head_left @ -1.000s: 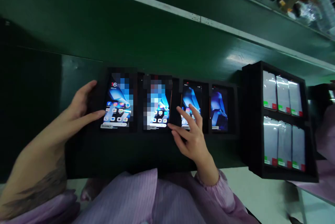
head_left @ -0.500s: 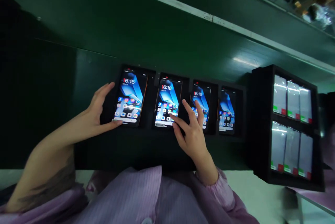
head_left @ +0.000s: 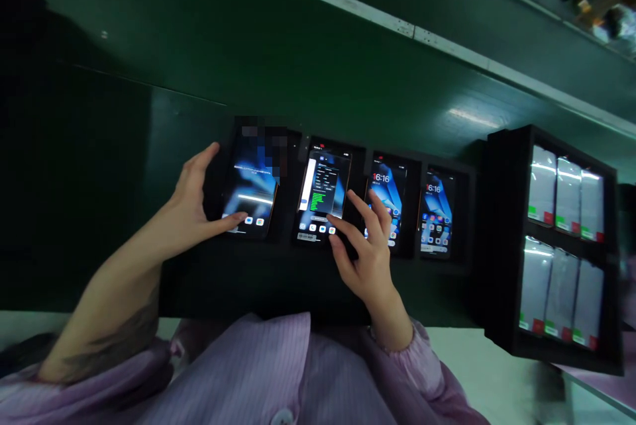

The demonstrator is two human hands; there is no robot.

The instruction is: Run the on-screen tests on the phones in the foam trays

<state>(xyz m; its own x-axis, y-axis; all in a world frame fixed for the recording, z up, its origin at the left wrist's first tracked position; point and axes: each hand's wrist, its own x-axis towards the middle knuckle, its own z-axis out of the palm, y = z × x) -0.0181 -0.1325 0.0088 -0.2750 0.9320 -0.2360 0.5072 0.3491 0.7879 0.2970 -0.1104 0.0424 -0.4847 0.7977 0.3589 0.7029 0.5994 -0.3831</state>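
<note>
Several lit smartphones lie in a row in dark holders. My left hand [head_left: 191,196] is spread at the left edge of the leftmost phone [head_left: 251,180], its thumb over the lower screen; that screen shows a blurred wallpaper with a few icons. The second phone [head_left: 322,190] displays a dark window with green lines. Over its lower right side hovers or rests my right hand [head_left: 368,249], fingers apart, index fingertip at the screen. The third phone [head_left: 390,173], partly behind my fingers, shows a home screen reading 16:16, as does the fourth phone [head_left: 437,213].
At the right a black tray [head_left: 507,246] holds several pale phones with green and red stickers in two rows. A pale metal strip [head_left: 348,4] crosses the dark green table [head_left: 199,34]. Blurred items sit at the top right.
The leftmost phone's home screen has given way to a blurred wallpaper, and the second phone's to a window with green lines. My left thumb has moved further onto its screen.
</note>
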